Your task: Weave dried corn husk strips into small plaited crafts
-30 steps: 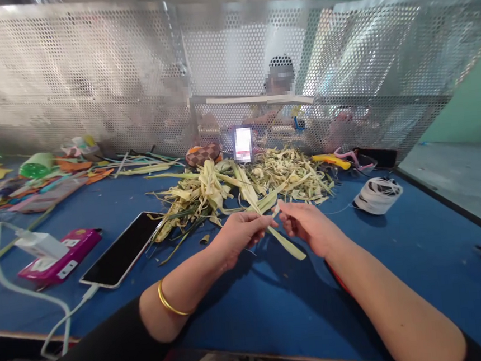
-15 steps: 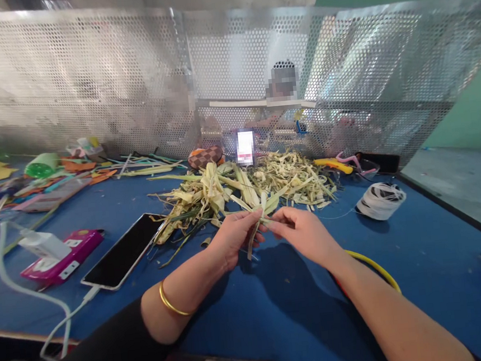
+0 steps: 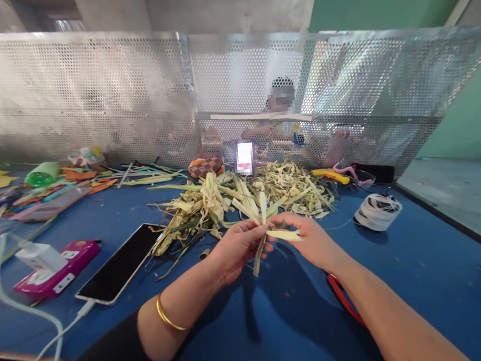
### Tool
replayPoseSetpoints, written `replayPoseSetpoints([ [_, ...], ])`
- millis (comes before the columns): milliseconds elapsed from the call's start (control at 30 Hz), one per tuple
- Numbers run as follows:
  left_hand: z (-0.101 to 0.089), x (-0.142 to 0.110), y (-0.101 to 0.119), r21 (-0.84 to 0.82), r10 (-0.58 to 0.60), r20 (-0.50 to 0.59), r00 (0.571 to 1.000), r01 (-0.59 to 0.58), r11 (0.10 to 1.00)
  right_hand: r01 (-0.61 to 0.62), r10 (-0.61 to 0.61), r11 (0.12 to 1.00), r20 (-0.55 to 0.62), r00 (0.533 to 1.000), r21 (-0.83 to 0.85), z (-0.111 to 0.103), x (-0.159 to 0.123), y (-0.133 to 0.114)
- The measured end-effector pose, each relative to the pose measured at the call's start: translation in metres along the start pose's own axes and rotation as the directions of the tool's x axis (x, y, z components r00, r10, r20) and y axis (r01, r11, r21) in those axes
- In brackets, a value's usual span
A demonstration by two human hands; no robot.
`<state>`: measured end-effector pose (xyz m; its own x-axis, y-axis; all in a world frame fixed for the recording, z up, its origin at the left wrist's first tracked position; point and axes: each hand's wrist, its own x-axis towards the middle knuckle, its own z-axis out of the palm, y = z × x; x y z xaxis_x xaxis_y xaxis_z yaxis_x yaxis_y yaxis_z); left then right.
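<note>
My left hand (image 3: pixel 236 248) and my right hand (image 3: pixel 311 240) meet above the blue table (image 3: pixel 278 323), both pinched on pale green leaf strips (image 3: pixel 270 231). One strip stands up and hangs down between my left fingers. Another lies flat across my right fingers. Just behind my hands lies a heap of cut leaf strips (image 3: pixel 246 197). A gold bangle (image 3: pixel 168 317) sits on my left wrist.
A black phone (image 3: pixel 119 264) on a white cable lies left, beside a pink case (image 3: pixel 57 269) with a white charger. A spool of white thread (image 3: pixel 378 211) sits right. Red-handled tool (image 3: pixel 346 300) under my right forearm. Perforated metal screen (image 3: pixel 132 100) behind, a person beyond it.
The long strip that slanted down to the right has been turned and folded; one part now points up and one lies across my right fingers. Both hands stayed close together.
</note>
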<state>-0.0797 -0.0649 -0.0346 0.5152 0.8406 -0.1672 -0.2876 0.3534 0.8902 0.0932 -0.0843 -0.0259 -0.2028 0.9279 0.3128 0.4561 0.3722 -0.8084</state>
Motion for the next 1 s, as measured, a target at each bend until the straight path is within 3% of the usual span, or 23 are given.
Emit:
replayPoseSetpoints([
  [100,0.0001,-0.0012,0.0001,0.014,-0.011,0.036,0.999,0.010,1.000,-0.033,0.031,0.999,0.078,0.996,0.025,0.0034,-0.0010,0.0005],
  [200,0.0009,-0.0025,0.0008,0.042,-0.036,0.052,0.998,0.034,0.999,-0.058,0.057,0.998,0.042,0.997,0.027,0.0052,-0.0025,0.0016],
  [400,0.0034,-0.0032,0.0002,0.114,-0.085,-0.120,0.989,0.099,0.989,-0.052,0.055,0.998,0.063,0.996,-0.043,0.0069,-0.0038,-0.0018],
  [500,0.0021,-0.0025,-0.0002,0.117,-0.133,-0.149,0.980,0.151,0.982,-0.023,0.027,0.986,0.024,0.999,-0.164,0.0070,-0.0032,-0.0035],
  [667,-0.0021,0.0002,-0.0021,0.172,-0.041,-0.134,0.990,0.064,0.983,0.086,-0.090,0.957,0.000,0.996,-0.278,0.0046,-0.0027,-0.0038],
  [867,-0.0016,0.0036,-0.0050,0.100,-0.012,-0.122,0.992,0.025,0.995,-0.069,0.069,0.990,0.003,0.998,-0.125,0.0015,-0.0009,0.0011],
  [1000,0.0015,0.0039,-0.0078,0.040,0.053,-0.173,0.983,-0.047,0.998,-0.079,0.075,0.993,-0.048,0.996,-0.093,0.0031,0.0004,0.0015],
])
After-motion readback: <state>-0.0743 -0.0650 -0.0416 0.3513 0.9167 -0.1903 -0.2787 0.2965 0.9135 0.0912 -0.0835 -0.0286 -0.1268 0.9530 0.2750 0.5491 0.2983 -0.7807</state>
